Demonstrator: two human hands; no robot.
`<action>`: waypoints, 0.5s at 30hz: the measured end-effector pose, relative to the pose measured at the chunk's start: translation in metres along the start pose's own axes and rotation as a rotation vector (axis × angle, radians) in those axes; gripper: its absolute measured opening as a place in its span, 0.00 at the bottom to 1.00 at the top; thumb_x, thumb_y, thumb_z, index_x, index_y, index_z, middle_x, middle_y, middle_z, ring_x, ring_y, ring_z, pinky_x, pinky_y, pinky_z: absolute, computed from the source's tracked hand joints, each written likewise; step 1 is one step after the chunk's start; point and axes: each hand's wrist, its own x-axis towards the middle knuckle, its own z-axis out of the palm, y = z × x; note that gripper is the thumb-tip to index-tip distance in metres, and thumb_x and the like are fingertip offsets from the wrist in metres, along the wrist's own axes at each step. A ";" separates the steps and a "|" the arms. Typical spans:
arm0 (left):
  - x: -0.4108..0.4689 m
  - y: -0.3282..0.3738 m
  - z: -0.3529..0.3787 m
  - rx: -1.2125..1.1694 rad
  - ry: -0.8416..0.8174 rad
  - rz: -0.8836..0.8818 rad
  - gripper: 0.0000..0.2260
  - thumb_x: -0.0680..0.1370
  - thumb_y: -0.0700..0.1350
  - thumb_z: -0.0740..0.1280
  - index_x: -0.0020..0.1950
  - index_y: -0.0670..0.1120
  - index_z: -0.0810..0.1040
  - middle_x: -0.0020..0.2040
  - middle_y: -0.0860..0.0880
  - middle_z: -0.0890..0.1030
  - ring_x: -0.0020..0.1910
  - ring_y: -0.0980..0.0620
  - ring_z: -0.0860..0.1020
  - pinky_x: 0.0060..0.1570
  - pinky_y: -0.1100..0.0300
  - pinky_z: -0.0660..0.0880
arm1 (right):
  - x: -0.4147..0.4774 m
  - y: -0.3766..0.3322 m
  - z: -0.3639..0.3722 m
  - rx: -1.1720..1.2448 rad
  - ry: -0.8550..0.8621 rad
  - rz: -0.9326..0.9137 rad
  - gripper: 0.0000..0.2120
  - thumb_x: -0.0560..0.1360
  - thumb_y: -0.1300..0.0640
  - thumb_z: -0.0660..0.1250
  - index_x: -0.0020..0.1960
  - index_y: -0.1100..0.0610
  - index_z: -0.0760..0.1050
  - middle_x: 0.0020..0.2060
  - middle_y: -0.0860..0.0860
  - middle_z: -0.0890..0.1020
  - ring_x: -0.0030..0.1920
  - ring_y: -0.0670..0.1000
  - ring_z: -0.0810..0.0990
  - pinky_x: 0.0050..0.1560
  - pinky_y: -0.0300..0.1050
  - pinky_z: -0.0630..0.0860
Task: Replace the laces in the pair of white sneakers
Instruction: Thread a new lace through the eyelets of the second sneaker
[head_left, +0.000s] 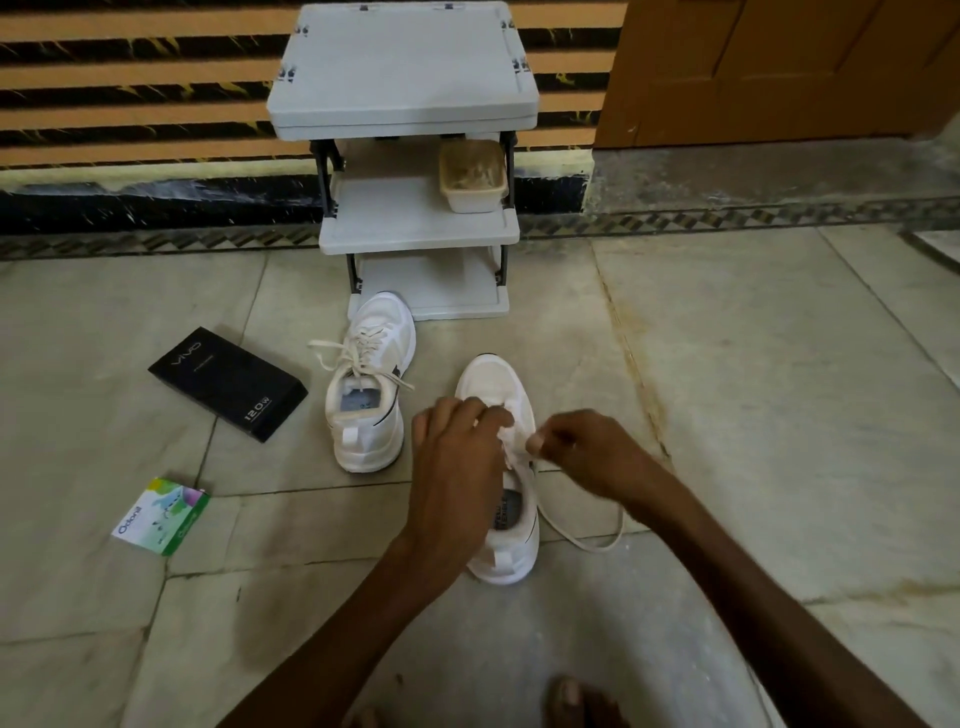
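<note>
Two white sneakers stand on the tiled floor, toes pointing away from me. The far left sneaker (370, 384) is laced, its cream lace ends loose on both sides. The nearer right sneaker (501, 395) lies under both my hands. My left hand (457, 467) rests over its tongue area, fingers pinched at the lace. My right hand (582, 452) pinches the cream lace (587, 543) beside the eyelets; the lace's free end loops on the floor to the right. The eyelets themselves are mostly hidden by my fingers.
A white three-tier plastic rack (415, 218) stands just behind the sneakers, holding a beige tub (472, 176). A black phone box (228, 382) and a small green-white carton (162, 514) lie on the floor to the left. My toes (571, 699) show at the bottom edge.
</note>
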 end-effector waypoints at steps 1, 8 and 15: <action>0.002 -0.005 0.000 -0.012 0.011 -0.024 0.15 0.71 0.38 0.70 0.56 0.49 0.80 0.54 0.50 0.79 0.53 0.47 0.74 0.53 0.53 0.69 | 0.001 0.005 0.009 -0.133 -0.011 -0.021 0.09 0.79 0.50 0.66 0.47 0.54 0.81 0.45 0.50 0.82 0.44 0.48 0.78 0.43 0.42 0.72; -0.001 -0.022 0.008 -0.201 -0.167 -0.236 0.26 0.69 0.37 0.70 0.67 0.49 0.71 0.54 0.48 0.79 0.51 0.49 0.79 0.46 0.61 0.74 | 0.000 -0.002 0.002 0.001 0.148 -0.140 0.11 0.75 0.54 0.70 0.34 0.50 0.82 0.36 0.45 0.84 0.37 0.44 0.80 0.40 0.40 0.72; 0.003 -0.023 0.004 -0.203 -0.167 -0.273 0.23 0.68 0.36 0.73 0.60 0.52 0.74 0.47 0.51 0.82 0.44 0.51 0.81 0.43 0.55 0.79 | -0.018 -0.015 -0.036 0.497 0.055 -0.144 0.12 0.76 0.59 0.68 0.35 0.54 0.83 0.34 0.45 0.84 0.34 0.36 0.77 0.39 0.31 0.70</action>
